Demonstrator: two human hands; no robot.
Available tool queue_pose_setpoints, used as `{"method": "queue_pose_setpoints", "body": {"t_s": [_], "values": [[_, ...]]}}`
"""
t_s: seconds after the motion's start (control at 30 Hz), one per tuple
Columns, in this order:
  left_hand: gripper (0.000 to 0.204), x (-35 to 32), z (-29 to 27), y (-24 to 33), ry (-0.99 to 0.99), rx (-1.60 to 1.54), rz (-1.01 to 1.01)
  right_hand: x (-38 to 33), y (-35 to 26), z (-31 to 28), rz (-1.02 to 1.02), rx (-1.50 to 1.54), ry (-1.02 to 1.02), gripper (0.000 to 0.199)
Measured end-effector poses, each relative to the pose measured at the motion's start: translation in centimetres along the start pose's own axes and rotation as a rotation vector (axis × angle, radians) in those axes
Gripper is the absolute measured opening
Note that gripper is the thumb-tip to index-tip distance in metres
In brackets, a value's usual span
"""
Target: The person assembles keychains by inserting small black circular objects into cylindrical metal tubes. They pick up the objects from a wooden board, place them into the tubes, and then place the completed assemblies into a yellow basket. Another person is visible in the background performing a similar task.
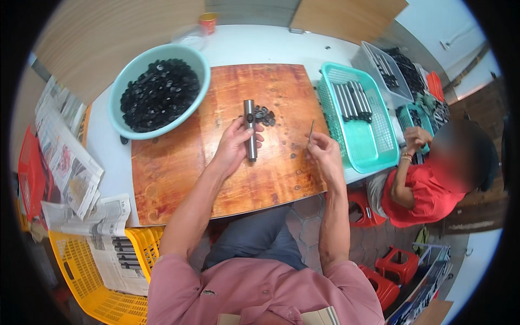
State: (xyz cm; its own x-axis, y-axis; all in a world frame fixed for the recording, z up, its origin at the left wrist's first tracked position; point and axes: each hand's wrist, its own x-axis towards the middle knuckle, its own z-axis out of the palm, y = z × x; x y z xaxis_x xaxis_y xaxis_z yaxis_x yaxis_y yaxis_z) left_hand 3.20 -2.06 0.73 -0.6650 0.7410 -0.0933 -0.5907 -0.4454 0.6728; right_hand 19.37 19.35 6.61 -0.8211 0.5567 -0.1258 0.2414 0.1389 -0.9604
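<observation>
My left hand (234,145) is wrapped round a silver metal tube (249,114) with a black fitting on its side, held nearly upright in the view over a wooden board (179,179). A small pile of black pieces (264,115) lies on the board just beyond the tube. To the right, my right hand (326,154) pinches a thin, dark rod-like tool (311,130) that points away from me. Its exact kind is too small to make out. The tool and the tube are apart.
A pale green basin (201,89) full of small black parts stands at the far left. On the right, a turquoise basket (374,154) holds several silver tubes. A co-worker in red (433,197) sits beyond it. A yellow crate (81,281) with newspaper stands near left.
</observation>
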Motion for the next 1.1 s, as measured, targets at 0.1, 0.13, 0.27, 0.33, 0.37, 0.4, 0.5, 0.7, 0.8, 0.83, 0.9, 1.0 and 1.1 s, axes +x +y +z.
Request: {"method": "queue_pose_setpoints", "body": {"t_s": [0.1,0.13,0.27,0.33,0.37,0.4,0.5,0.7,0.8,0.83,0.9,1.0,1.1], "values": [[0.036,0.0,0.3,-0.4,-0.044,-0.023,-0.031,0.0,-1.5,1.2,0.074,0.425,-0.087,0.025],[0.035,0.0,0.4,-0.5,-0.041,-0.029,-0.051,0.3,-1.4,1.7,0.06,0.534,-0.11,0.023],[0.033,0.0,0.7,-0.7,-0.063,-0.078,-0.093,0.7,-1.2,3.8,0.031,0.764,-0.12,0.017],[0.033,0.0,0.8,-0.8,-0.074,-0.102,-0.101,0.8,-1.3,4.9,0.023,0.802,-0.103,0.014],[0.035,-0.1,0.9,-0.8,-0.065,-0.089,-0.102,0.9,-1.4,5.4,0.019,0.82,-0.095,0.013],[0.037,-0.1,0.9,-0.8,-0.056,-0.075,-0.103,0.8,-1.5,5.9,-0.01,0.784,-0.073,0.013],[0.038,-0.2,0.8,-0.9,-0.038,-0.072,-0.121,0.5,-2.1,7.3,-0.109,0.653,-0.017,0.014],[0.034,-0.3,1.2,-1.1,-0.017,-0.083,-0.149,-0.1,-2.1,8.9,-0.397,0.325,0.072,0.015],[0.032,-0.2,1.2,-1.1,-0.051,-0.079,-0.135,-0.1,-1.7,9.5,-0.465,0.244,0.093,0.013],[0.031,-0.2,1.2,-1.2,-0.06,-0.076,-0.132,-0.2,-1.8,9.7,-0.476,0.22,0.099,0.013],[0.031,-0.3,1.5,-1.0,-0.068,-0.093,-0.13,-0.2,-1.7,9.9,-0.507,0.158,0.126,0.011],[0.03,-0.4,1.7,-0.9,-0.068,-0.1,-0.128,0.1,-0.9,9.9,-0.576,0.051,0.177,0.009],[0.03,-0.4,1.5,-0.9,-0.073,-0.093,-0.12,0.2,-0.8,10.0,-0.639,-0.022,0.197,0.009]]}}
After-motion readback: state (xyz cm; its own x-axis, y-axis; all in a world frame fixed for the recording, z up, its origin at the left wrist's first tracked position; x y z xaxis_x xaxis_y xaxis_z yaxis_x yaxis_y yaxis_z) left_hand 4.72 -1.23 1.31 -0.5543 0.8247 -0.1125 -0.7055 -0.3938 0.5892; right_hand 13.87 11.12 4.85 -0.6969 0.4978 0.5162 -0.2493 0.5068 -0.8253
